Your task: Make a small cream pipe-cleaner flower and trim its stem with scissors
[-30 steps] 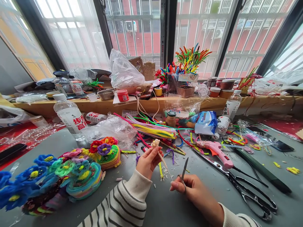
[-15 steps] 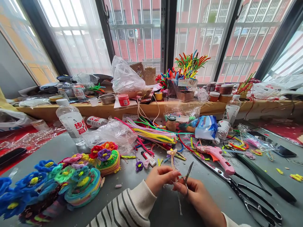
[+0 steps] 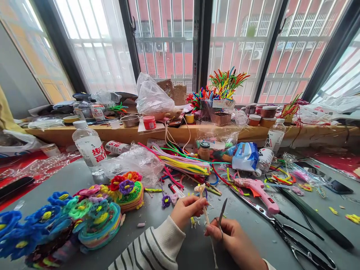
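Observation:
My left hand (image 3: 188, 210) is closed, pinching the stem of a cream pipe-cleaner flower (image 3: 200, 188) just below its bloom. The thin pale stem runs down past my fingers, its lower end hanging below my right hand. My right hand (image 3: 229, 234) is closed around small scissors (image 3: 223, 213), their blades pointing up. Its thumb and fingertip also touch the stem. Left of my hands lie a purple pipe-cleaner flower (image 3: 166, 201) and a lighter (image 3: 176, 190). Yellow scraps (image 3: 193, 221) lie behind the hands.
Finished flower pieces (image 3: 98, 225) crowd the left. Bundled pipe cleaners (image 3: 182, 163) lie behind. A pink glue gun (image 3: 258, 191) and large scissors (image 3: 284, 228) lie to the right. A water bottle (image 3: 88, 148) stands at back left; the window ledge (image 3: 157, 135) is cluttered.
My hands have moved apart along the stem, the left one slightly up and left, the right one slightly down. The flower has shifted left and down in view, and the camera has tilted slightly.

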